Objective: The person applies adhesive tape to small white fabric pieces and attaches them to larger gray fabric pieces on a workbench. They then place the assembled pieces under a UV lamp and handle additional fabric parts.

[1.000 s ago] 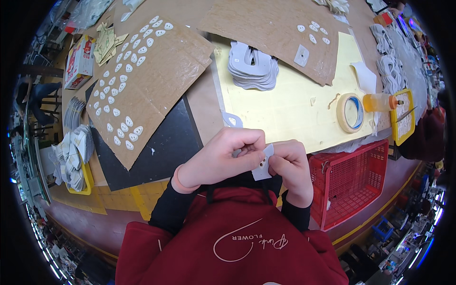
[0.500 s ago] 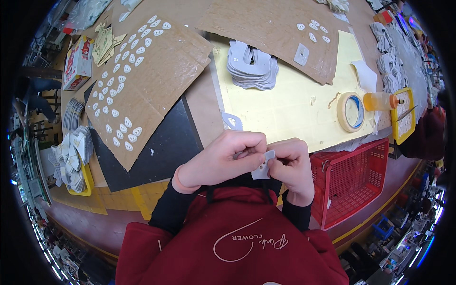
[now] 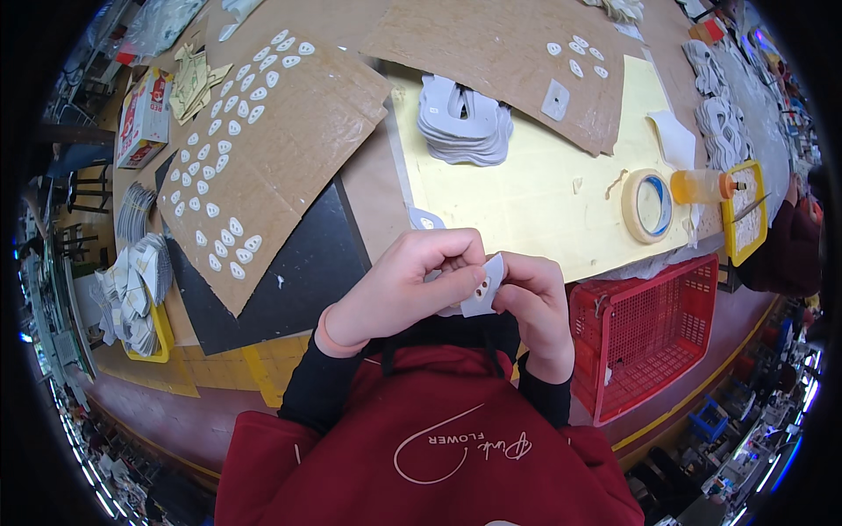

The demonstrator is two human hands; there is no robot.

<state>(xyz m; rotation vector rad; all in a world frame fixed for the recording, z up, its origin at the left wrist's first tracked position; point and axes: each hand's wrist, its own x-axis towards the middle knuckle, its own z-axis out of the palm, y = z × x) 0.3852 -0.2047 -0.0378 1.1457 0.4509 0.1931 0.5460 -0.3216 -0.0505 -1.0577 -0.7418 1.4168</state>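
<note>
Compared with the frame half a second before, the small grey piece has come a little upward, away from the apron, and its face is turned more to the camera. It is now between the two hands, above the lap and just before the table edge. On it are dark holes in a pale part, which resembles the small white parts lying on the boards. The left hand is closed, with thumb and bent forefinger pinching the piece from the left, near the holes. The right hand has its thumb and fingers closed at the other edge; how firmly they press, I cannot tell. Perhaps it is held so, between fingertips, because both sides of such a thin thing must be reached. Just beyond the left hand lies a grey cut-out, partly covered by it. Further away, a stack of grey pieces sits on the yellow sheet, probably within easy reach. On the left brown board the white parts are spread mostly apart, maybe so that each can be picked singly. To the right stand the tape roll and, below the table, the red basket.
</note>
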